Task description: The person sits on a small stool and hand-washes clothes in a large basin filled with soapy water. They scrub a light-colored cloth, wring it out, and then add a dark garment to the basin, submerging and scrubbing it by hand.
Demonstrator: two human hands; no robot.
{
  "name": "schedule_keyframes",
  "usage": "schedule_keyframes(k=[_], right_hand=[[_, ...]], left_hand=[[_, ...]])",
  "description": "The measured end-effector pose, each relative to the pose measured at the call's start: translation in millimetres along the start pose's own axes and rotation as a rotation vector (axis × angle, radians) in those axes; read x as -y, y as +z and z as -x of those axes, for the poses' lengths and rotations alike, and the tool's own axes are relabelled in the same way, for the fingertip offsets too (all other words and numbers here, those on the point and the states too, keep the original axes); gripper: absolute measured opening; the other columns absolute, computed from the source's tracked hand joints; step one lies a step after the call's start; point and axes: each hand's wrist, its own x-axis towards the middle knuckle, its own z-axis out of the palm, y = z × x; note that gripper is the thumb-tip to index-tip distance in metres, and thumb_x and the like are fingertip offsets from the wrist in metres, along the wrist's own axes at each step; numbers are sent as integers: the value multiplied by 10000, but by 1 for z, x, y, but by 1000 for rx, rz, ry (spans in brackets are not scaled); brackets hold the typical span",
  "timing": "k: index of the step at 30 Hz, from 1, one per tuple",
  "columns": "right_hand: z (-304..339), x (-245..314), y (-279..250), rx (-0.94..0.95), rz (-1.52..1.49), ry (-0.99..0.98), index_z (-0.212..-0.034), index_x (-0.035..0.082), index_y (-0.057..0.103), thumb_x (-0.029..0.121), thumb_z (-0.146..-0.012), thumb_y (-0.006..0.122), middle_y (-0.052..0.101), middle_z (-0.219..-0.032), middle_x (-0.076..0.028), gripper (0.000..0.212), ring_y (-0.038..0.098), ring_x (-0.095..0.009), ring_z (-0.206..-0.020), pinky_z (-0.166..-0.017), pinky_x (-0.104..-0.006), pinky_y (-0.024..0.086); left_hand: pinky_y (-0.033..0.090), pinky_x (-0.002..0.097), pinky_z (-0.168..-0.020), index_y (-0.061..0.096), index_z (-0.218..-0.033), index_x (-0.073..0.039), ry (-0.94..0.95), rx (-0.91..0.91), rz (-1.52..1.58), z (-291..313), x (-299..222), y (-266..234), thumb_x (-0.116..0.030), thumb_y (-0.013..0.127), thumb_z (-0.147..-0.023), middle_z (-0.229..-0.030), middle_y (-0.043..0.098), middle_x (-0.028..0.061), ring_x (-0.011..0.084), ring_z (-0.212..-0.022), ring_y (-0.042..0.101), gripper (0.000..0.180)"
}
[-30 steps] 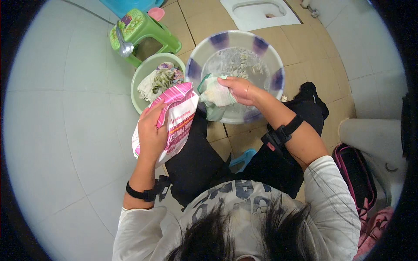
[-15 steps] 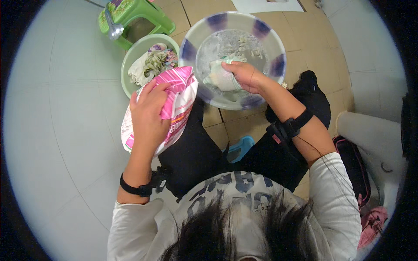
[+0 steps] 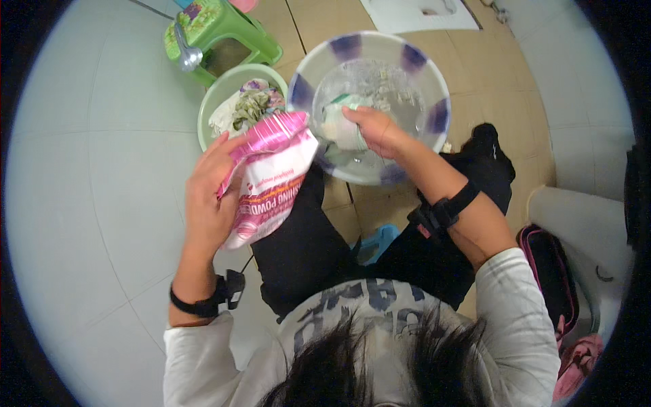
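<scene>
A pink-and-white plastic bag of laundry powder [image 3: 274, 180] hangs over my left thigh, its folded pink top toward the basins. My left hand [image 3: 211, 190] grips it along its left side, with some fingers hidden behind the plastic. My right hand [image 3: 381, 132] pinches a wet, pale cloth with green edging [image 3: 342, 129], thumb on top. The cloth is inside a large white basin with purple patches [image 3: 439, 129], at its left side. Cloudy, sudsy water [image 3: 366, 81] lies in this basin.
Left of the large basin stands a pale green basin [image 3: 203, 122] with crumpled clothes [image 3: 251, 108]. Behind it are a green stool [image 3: 234, 27] and a silver shower head [image 3: 190, 58]. A squat toilet [image 3: 407, 20] is at the back; a black bag [image 3: 553, 271] lies at the right.
My left hand has shifted from the top of the bag to its left side, and the bag has turned so its printed front shows. My right hand still holds the cloth. The view has shifted slightly.
</scene>
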Motion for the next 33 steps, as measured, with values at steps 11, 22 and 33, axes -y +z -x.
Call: schedule_keyframes(k=[11, 22, 33], right_hand=[[13, 12, 10, 2, -12, -4, -977, -12, 454, 250, -825, 402, 548, -914, -121, 307, 556, -203, -783, -670, -317, 447], [2, 12, 3, 29, -112, -83, -992, -4, 449, 268, -820, 411, 549, -912, -116, 324, 555, -208, -793, -683, -310, 449], [8, 34, -12, 196, -228, -98, -1113, 30, 389, 485, -809, 298, 506, -1021, -128, 555, 529, -214, -889, -769, -332, 425]], left_hand=[[311, 305, -860, 301, -1116, -33, -182, 91, -88, -1, 12, 22, -175, 674, -546, -1043, 411, 148, 253, -966, 434, 696], [394, 267, -609, 496, -848, -35, -296, -241, -5, 3, 15, 31, -4, 506, -676, -730, 511, 121, 199, -627, 514, 175], [452, 303, -698, 463, -975, 42, -759, -815, 841, 125, 139, 23, -127, 502, -775, -906, 531, 118, 186, -795, 537, 266]])
